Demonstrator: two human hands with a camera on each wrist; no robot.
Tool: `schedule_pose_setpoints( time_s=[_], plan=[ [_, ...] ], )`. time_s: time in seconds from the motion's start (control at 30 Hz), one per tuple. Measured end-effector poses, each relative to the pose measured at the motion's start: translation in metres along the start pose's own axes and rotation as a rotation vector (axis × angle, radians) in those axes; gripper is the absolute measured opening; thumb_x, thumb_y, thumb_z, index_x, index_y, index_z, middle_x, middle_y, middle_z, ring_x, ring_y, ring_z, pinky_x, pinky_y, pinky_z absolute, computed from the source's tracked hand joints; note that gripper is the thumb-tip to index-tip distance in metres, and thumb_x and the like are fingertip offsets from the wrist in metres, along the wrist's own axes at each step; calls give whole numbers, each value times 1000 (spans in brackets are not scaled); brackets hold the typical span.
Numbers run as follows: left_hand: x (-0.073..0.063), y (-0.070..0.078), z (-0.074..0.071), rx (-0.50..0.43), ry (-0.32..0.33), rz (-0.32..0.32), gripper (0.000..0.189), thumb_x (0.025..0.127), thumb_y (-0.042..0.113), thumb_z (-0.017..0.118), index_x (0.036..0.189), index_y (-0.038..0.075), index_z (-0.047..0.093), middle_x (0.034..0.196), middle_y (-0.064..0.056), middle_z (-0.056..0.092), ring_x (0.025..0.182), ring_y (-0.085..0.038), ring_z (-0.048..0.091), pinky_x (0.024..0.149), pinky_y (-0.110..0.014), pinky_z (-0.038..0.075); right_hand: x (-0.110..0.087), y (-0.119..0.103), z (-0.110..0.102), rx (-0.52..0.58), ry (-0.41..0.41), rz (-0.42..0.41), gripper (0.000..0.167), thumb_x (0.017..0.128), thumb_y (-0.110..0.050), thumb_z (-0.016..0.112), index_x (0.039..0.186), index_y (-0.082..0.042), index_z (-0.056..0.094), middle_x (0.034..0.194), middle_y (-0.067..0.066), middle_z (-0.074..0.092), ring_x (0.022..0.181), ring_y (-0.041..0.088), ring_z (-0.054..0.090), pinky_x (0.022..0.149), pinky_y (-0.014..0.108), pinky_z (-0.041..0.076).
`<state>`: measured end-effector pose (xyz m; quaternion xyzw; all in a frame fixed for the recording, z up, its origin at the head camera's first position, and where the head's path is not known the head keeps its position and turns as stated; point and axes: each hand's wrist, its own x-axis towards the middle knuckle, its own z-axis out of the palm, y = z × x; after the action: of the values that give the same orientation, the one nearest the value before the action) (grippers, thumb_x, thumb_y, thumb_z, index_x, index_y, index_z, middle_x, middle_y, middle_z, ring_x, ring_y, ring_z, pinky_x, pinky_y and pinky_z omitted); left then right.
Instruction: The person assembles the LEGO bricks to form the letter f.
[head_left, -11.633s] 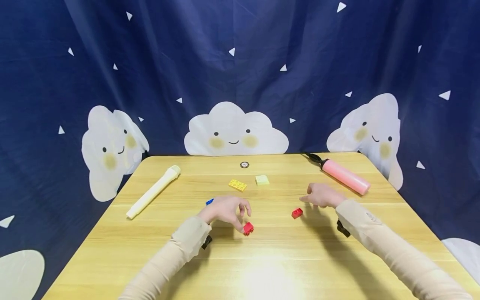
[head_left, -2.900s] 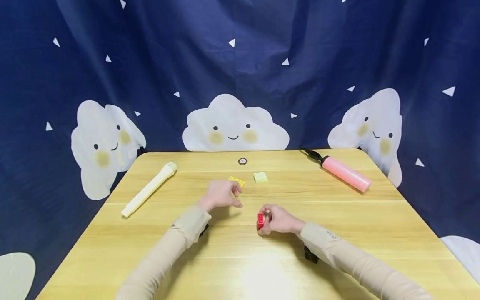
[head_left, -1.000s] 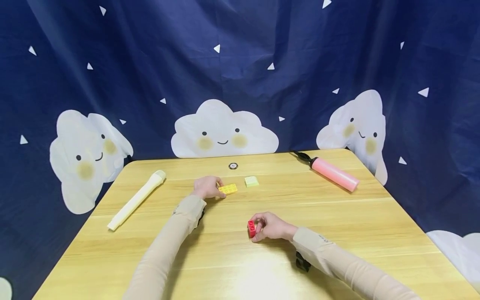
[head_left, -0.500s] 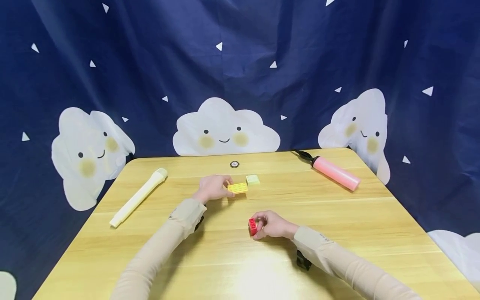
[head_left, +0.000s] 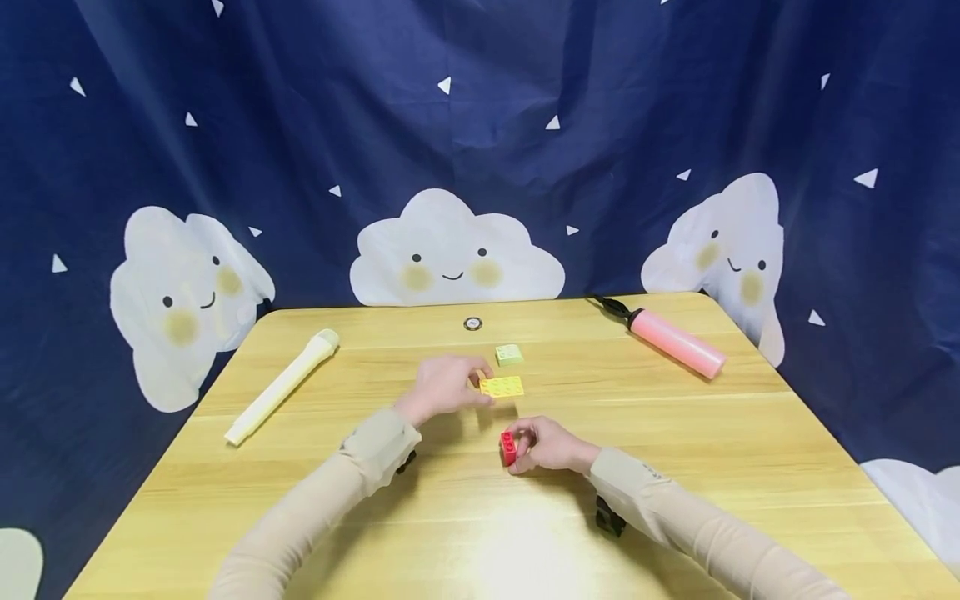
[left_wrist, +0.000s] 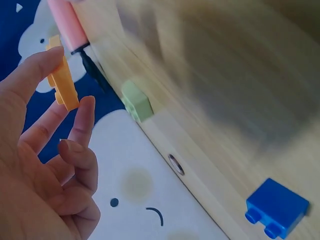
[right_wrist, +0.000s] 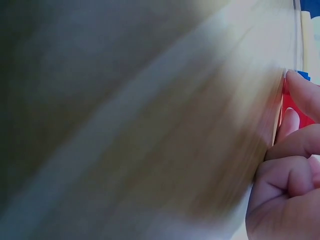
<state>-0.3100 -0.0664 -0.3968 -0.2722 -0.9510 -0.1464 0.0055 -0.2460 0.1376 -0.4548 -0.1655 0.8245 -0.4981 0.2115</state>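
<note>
My left hand (head_left: 450, 385) pinches a flat yellow toy brick (head_left: 502, 387) by its left end, between thumb and fingers. The left wrist view shows this yellow brick (left_wrist: 63, 82) raised above the table, edge-on. Just nearer to me, my right hand (head_left: 553, 445) grips a red toy brick (head_left: 507, 448) with two studs showing on top; it stands low over the table. In the right wrist view the fingers partly hide the red brick (right_wrist: 296, 111). Beyond the yellow brick lies a pale green brick (head_left: 508, 355). A blue brick (left_wrist: 277, 207) on the table is hidden behind my left arm in the head view.
A cream microphone-shaped stick (head_left: 283, 387) lies along the left side of the wooden table (head_left: 675, 467). A pink hand pump (head_left: 677, 342) with a black handle lies at the back right. A small round disc (head_left: 473, 323) sits near the far edge, before a blue cloud-print curtain (head_left: 495, 100).
Over the last second my left hand has carried the yellow brick rightward and nearer to the red one. My right hand has barely moved. Two red bricks lay apart in the oldest frame.
</note>
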Motion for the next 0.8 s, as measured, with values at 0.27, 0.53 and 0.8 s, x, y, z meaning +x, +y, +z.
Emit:
schedule_pose_setpoints(
  time_s=[0.27, 0.53, 0.8],
  plan=[
    [-14, 12, 3, -44, 1, 13, 37, 72, 47, 78, 101, 27, 67, 93, 5, 71, 70, -8, 54, 56, -31, 33, 1, 2, 0, 2, -5, -9, 48, 68, 1, 79, 113, 4, 61, 75, 3, 60, 69, 12, 53, 63, 24, 43],
    [-26, 18, 9, -31, 5, 62, 36, 71, 52, 77, 97, 29, 67, 88, 11, 70, 58, -4, 48, 49, -27, 33, -1, 2, 1, 28, -11, -22, 51, 69, 0, 79, 116, 3, 60, 72, 2, 56, 66, 12, 50, 57, 21, 40],
    [-33, 15, 17, -46, 21, 71, 33, 70, 52, 76, 93, 31, 67, 85, 14, 69, 55, -2, 45, 49, -26, 33, 0, 6, 1, 39, -4, -20, 41, 68, -5, 82, 105, -2, 64, 72, 1, 55, 67, 13, 50, 60, 23, 41]
  ],
)
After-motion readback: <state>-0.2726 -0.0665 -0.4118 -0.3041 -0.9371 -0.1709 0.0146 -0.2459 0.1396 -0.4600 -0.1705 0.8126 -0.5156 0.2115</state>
